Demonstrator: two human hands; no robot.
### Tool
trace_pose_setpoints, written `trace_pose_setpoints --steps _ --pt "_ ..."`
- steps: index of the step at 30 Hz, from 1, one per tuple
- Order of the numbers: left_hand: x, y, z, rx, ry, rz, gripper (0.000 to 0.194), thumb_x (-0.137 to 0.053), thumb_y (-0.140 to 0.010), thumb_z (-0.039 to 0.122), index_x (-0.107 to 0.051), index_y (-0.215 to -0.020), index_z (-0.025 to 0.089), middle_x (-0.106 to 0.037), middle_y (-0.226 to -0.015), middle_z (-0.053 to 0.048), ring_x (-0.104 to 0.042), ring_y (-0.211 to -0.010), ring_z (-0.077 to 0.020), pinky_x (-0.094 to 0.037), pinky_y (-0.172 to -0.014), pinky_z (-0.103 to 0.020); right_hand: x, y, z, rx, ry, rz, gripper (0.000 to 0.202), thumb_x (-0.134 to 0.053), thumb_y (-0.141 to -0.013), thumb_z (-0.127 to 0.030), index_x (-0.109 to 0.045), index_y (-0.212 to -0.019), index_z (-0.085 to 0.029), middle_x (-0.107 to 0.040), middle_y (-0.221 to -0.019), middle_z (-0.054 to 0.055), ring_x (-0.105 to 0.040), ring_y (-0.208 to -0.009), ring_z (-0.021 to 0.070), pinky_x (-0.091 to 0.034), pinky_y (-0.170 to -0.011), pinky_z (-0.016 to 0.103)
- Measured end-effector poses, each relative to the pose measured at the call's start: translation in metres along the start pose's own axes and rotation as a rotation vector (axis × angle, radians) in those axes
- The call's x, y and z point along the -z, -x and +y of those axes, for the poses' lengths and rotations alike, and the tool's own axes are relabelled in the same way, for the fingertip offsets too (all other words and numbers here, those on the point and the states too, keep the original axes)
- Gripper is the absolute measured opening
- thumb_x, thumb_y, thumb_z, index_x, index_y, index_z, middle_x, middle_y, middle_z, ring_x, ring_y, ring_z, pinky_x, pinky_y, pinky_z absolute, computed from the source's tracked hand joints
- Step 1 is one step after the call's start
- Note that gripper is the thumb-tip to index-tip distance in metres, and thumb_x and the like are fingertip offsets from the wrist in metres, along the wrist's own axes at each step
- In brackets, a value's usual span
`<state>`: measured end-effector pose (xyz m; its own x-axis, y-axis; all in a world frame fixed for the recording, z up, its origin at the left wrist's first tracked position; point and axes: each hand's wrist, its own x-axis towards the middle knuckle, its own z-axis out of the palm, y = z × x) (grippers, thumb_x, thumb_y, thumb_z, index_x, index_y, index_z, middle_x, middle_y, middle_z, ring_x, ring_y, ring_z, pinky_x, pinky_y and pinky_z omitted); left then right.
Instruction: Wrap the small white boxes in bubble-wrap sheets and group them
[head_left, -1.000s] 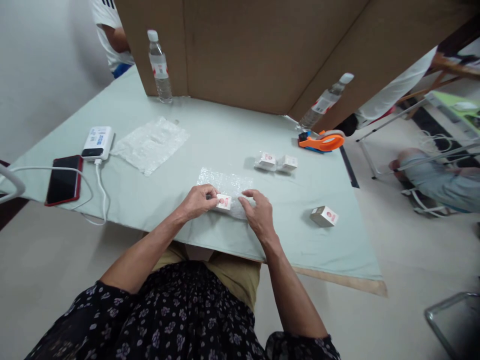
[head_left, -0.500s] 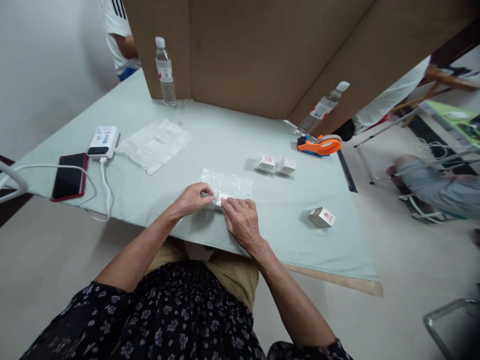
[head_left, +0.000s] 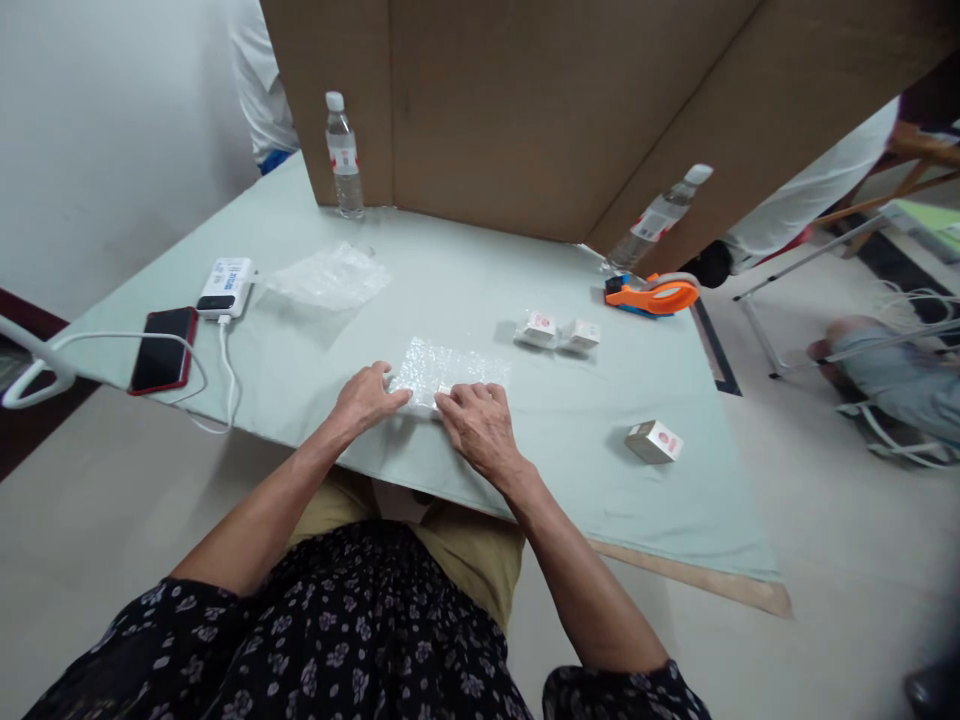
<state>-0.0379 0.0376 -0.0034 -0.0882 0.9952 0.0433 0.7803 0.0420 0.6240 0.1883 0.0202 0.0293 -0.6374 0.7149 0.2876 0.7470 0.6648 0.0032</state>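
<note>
A sheet of bubble wrap (head_left: 431, 365) lies on the table in front of me. My right hand (head_left: 481, 428) rests on its near part, fingers bent over a small box (head_left: 442, 390) that is mostly hidden beneath them. At the wrap's left edge is my left hand (head_left: 366, 398), thumb and fingers apart, the thumb tip close to the film. Two wrapped small boxes, one a left box (head_left: 538, 329) and one a right box (head_left: 580, 336), sit beyond my right hand. Another small box (head_left: 655, 442) stands to the right, apparently unwrapped.
An orange tape dispenser (head_left: 651, 294) lies near a leaning water bottle (head_left: 658, 220). Another bottle (head_left: 345, 160) stands by the cardboard partition (head_left: 495, 120). At left are crumpled plastic wrap (head_left: 330, 278), a power bank (head_left: 226, 285) with a cable, and a phone (head_left: 163, 348).
My left hand has drawn back left from the small box, its fingers opening. My right hand stays over the box. The crumpled plastic at left has lifted and shifted shape.
</note>
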Motion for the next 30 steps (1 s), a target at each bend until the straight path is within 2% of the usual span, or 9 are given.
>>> trace_pose_setpoints --steps 4,7,9,12,14,18,21,27,30 --pt "0.005 -0.004 0.007 0.116 -0.080 -0.130 0.049 -0.070 -0.070 0.056 -0.062 -0.100 0.018 -0.068 -0.078 -0.006 -0.065 -0.074 -0.0240 -0.044 -0.063 -0.030 -0.001 -0.001 0.002 0.010 -0.006 0.009 0.017 -0.048 -0.100 -0.027 -0.065 -0.103 -0.023 -0.067 -0.094 0.007 -0.049 -0.084 0.0228 -0.028 -0.080 0.040" --pt "0.010 -0.007 0.016 0.227 -0.105 -0.203 0.046 -0.069 -0.068 0.057 -0.062 -0.091 0.018 -0.067 -0.079 -0.004 -0.063 -0.076 -0.0218 -0.042 -0.065 -0.028 -0.003 -0.001 0.003 0.019 -0.001 0.020 0.013 -0.053 -0.098 -0.026 -0.064 -0.102 -0.022 -0.067 -0.093 0.006 -0.048 -0.084 0.0217 -0.027 -0.079 0.038" --pt "0.015 -0.009 0.019 0.244 -0.099 -0.273 0.041 -0.066 -0.069 0.059 -0.059 -0.074 0.019 -0.060 -0.068 -0.001 -0.057 -0.070 -0.0189 -0.038 -0.062 -0.027 -0.004 -0.001 0.003 0.022 0.005 0.026 0.012 -0.054 -0.098 -0.027 -0.064 -0.102 -0.021 -0.067 -0.093 0.005 -0.047 -0.084 0.0213 -0.026 -0.078 0.038" --pt "0.021 -0.009 0.020 0.232 -0.035 -0.379 0.047 -0.061 -0.071 0.061 -0.044 -0.053 0.021 -0.040 -0.053 0.003 -0.042 -0.058 -0.0137 -0.028 -0.056 -0.028 -0.004 -0.001 0.004 0.022 0.005 0.032 0.013 -0.054 -0.098 -0.027 -0.065 -0.102 -0.021 -0.067 -0.093 0.005 -0.047 -0.084 0.0210 -0.025 -0.079 0.038" --pt "0.023 -0.007 0.022 0.221 0.045 -0.375 0.046 -0.062 -0.069 0.058 -0.040 -0.052 0.021 -0.034 -0.052 0.005 -0.036 -0.055 -0.0117 -0.025 -0.055 -0.027 -0.004 -0.001 0.004 0.022 0.002 0.031 0.013 -0.054 -0.098 -0.028 -0.065 -0.102 -0.021 -0.067 -0.093 0.005 -0.047 -0.084 0.0211 -0.025 -0.079 0.038" --pt "0.022 -0.003 0.029 0.280 0.193 -0.369 0.038 -0.064 -0.065 0.055 -0.049 -0.065 0.021 -0.045 -0.055 0.005 -0.042 -0.055 -0.0125 -0.030 -0.055 -0.026 -0.003 -0.001 0.005 0.028 -0.005 0.025 0.013 -0.054 -0.098 -0.028 -0.064 -0.102 -0.021 -0.067 -0.094 0.005 -0.047 -0.085 0.0210 -0.025 -0.079 0.037" --pt "0.022 -0.001 0.031 0.321 0.217 -0.379 0.039 -0.067 -0.063 0.054 -0.052 -0.076 0.020 -0.050 -0.059 0.005 -0.044 -0.056 -0.0130 -0.032 -0.056 -0.026 -0.004 0.000 0.005 0.030 -0.007 0.026 0.013 -0.053 -0.099 -0.027 -0.064 -0.101 -0.021 -0.067 -0.094 0.005 -0.047 -0.084 0.0208 -0.024 -0.079 0.037" --pt "0.022 -0.005 0.028 0.292 0.189 -0.436 0.040 -0.068 -0.064 0.053 -0.047 -0.059 0.020 -0.038 -0.055 0.006 -0.033 -0.055 -0.0106 -0.025 -0.053 -0.026 -0.003 -0.001 0.006 0.038 -0.016 0.023 0.016 -0.051 -0.100 -0.027 -0.065 -0.101 -0.021 -0.066 -0.092 0.005 -0.046 -0.085 0.0209 -0.024 -0.080 0.038" --pt "0.019 -0.007 0.034 0.257 0.166 -0.418 0.034 -0.067 -0.064 0.041 -0.043 -0.054 0.020 -0.034 -0.052 0.007 -0.032 -0.054 -0.0098 -0.023 -0.052 -0.025 -0.003 -0.002 0.006 0.045 -0.003 0.024 0.016 -0.051 -0.100 -0.028 -0.065 -0.100 -0.021 -0.065 -0.090 0.005 -0.046 -0.084 0.0208 -0.024 -0.080 0.038"
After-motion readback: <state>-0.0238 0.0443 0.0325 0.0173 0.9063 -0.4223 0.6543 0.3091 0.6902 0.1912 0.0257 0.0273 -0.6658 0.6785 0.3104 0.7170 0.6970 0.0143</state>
